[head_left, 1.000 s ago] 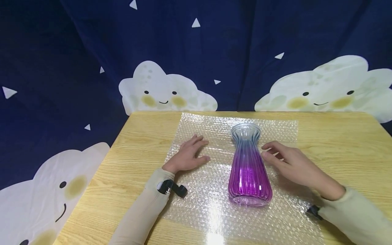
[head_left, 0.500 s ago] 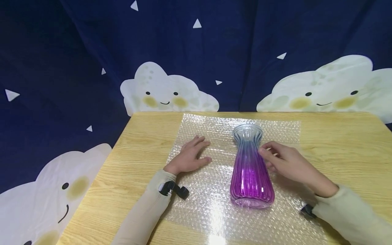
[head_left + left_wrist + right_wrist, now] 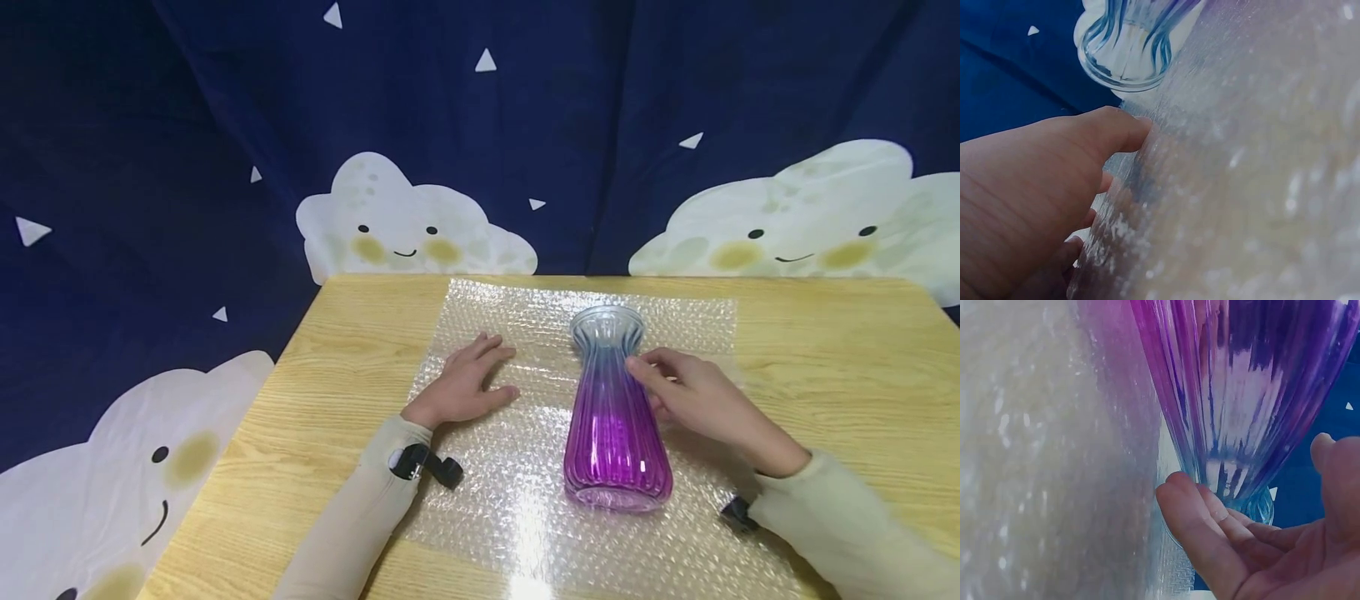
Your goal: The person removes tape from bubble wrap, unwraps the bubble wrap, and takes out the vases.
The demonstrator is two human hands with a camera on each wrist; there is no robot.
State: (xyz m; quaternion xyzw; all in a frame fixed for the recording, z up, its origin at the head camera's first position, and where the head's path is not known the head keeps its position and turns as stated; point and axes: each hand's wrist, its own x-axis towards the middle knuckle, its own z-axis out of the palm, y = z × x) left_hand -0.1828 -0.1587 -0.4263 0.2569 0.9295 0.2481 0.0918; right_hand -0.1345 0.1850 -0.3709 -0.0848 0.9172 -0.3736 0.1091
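Observation:
A ribbed glass vase [image 3: 615,417], clear blue at the neck and purple below, lies on its side on a sheet of bubble wrap [image 3: 495,500]. Its flared mouth faces the far edge. My right hand [image 3: 693,400] holds the neck from the right, thumb over the top and fingers tucked low along the side. In the right wrist view those fingers [image 3: 1200,519] reach under the narrow part of the vase [image 3: 1235,394]. My left hand [image 3: 468,383] rests on the bubble wrap left of the vase, fingers spread and holding nothing.
Beneath the wrap is a light wooden table [image 3: 337,367], bare wood showing on both sides. A dark blue curtain [image 3: 420,100] with clouds and triangles hangs behind it. Each sleeve carries a black wrist camera, such as the left camera [image 3: 427,464].
My right hand has come in from the right to the vase's neck, and its thumb now lies over the glass. The left hand and the vase have stayed in place.

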